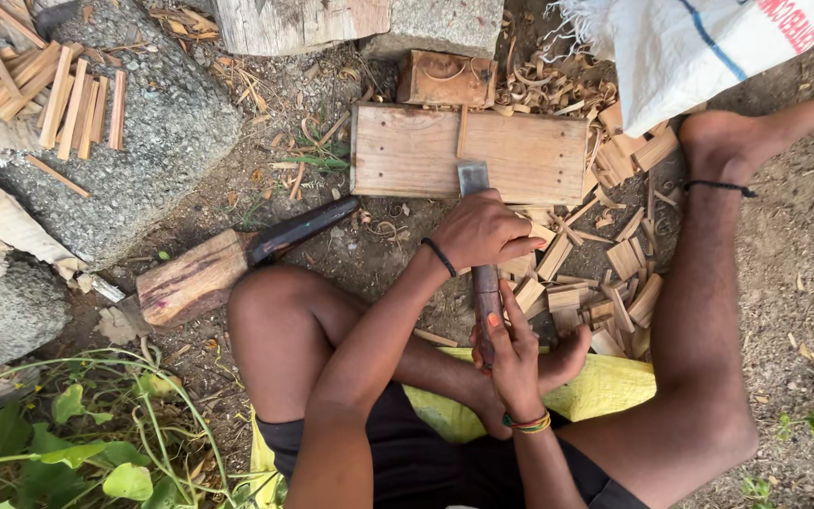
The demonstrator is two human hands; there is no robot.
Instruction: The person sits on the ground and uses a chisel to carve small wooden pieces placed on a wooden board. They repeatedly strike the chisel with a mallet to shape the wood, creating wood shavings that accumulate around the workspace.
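Note:
A long tool with a flat metal blade and a wooden handle rests its tip on a wooden board lying on the ground. My left hand, with a black band at the wrist, is closed around the tool just below the blade. My right hand, wearing coloured bangles, grips the lower end of the handle over my lap. Whether a thin piece of wood sits under the blade is hidden by my left hand.
A pile of cut wood pieces lies right of the board, and a small wooden block sits behind it. A hatchet-like tool lies at the left. Thin sticks rest on a grey stone. A white sack is at top right.

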